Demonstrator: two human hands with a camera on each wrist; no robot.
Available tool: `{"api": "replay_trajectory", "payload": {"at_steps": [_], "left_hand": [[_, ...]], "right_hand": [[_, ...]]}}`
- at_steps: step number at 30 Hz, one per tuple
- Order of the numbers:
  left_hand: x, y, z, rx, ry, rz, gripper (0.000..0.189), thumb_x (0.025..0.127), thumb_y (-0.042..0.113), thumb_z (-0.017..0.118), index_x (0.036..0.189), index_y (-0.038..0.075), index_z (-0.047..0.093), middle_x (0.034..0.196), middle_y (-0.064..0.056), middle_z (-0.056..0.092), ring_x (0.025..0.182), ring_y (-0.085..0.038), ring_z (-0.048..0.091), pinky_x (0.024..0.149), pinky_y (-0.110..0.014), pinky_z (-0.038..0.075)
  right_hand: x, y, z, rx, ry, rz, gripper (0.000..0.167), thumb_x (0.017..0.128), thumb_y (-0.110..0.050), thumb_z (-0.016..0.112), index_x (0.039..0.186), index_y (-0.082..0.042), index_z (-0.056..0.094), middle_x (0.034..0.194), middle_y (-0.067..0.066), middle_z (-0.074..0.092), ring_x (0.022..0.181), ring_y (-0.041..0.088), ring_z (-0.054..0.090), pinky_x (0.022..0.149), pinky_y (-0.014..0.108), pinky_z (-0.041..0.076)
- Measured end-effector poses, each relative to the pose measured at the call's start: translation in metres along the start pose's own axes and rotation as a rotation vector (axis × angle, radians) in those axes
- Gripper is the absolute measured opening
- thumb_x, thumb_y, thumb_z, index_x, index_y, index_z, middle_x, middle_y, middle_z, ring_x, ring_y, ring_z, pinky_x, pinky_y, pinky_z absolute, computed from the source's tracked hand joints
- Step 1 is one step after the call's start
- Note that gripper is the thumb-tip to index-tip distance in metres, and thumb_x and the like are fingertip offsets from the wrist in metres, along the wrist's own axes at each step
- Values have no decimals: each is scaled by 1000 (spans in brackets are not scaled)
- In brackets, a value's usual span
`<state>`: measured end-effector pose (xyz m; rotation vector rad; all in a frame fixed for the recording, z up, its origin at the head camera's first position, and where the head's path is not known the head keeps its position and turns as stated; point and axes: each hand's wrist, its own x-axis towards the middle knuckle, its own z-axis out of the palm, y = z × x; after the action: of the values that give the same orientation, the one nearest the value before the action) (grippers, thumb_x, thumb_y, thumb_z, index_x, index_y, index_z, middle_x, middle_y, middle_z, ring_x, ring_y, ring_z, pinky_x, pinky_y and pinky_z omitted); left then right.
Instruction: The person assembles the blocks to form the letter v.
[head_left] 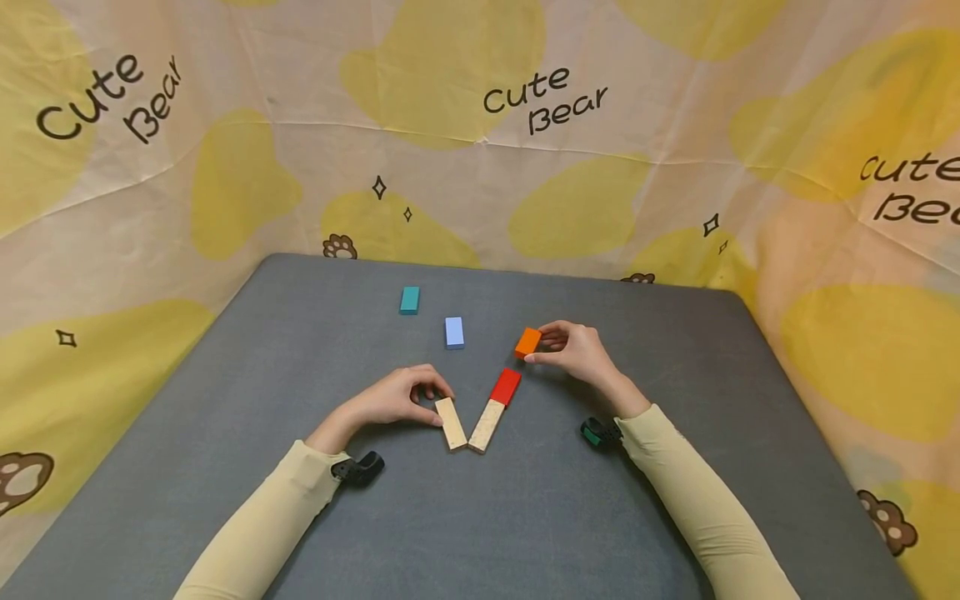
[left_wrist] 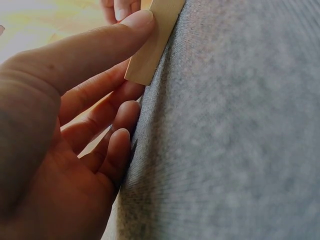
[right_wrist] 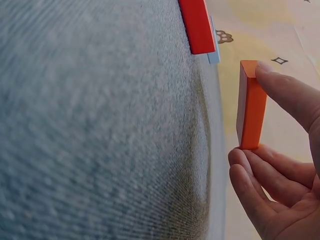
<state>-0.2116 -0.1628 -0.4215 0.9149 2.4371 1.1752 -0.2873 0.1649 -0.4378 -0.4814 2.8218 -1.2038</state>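
My left hand point(head_left: 403, 393) holds a plain wooden block point(head_left: 451, 423) by its upper end. In the left wrist view the thumb lies against this block's near side point(left_wrist: 156, 42), with fingers behind it. My right hand point(head_left: 577, 353) pinches an orange block point(head_left: 528, 342) between thumb and fingers. The right wrist view has the orange block point(right_wrist: 253, 107) raised off the table. A second wooden block point(head_left: 487, 426) slants away to the right, its near end by the first one's near end, forming a V. Against its far end lies a red block point(head_left: 506, 387).
A light blue block point(head_left: 454, 332) lies beyond the left hand, with a teal block point(head_left: 409, 300) farther back to its left. All rest on a grey cloth-covered table point(head_left: 480, 525). A yellow-patterned curtain point(head_left: 450, 125) hangs behind the table and at both sides.
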Motion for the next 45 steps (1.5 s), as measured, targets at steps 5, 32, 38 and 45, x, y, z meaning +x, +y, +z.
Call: {"api": "replay_trajectory", "payload": {"at_steps": [5,32,38,45], "left_hand": [[0,1,0,2,7,-2,36,75,11,80,108,4,68,103,-14,62,92,-34,54,74,-39,46],[8,-36,4,28,10,16,37,73,34,82,106,22,69,100,4,62,88,-16,54,70,-25,44],[8,-32,5,28,9,2,38,74,22,82,108,13,68,103,-6,63,91,-26,55,71,-31,45],[7,-31,4,23,4,4,38,74,27,82,107,17,69,102,-1,62,91,-22,55,71,-27,45]], "right_hand": [[-1,-3,1,-10,-6,-2,65,69,-48,80,117,-9,63,109,9,69,95,21,67,84,36,53],[-2,-4,11,-53,-31,-4,63,68,-47,82,114,-7,65,104,8,70,93,20,66,84,36,53],[-1,-1,13,-70,-36,-7,64,68,-47,82,114,-6,65,105,9,69,94,21,66,85,36,52],[-1,-1,14,-81,-41,-3,63,68,-46,82,114,-6,65,105,9,69,94,21,65,86,36,52]]}}
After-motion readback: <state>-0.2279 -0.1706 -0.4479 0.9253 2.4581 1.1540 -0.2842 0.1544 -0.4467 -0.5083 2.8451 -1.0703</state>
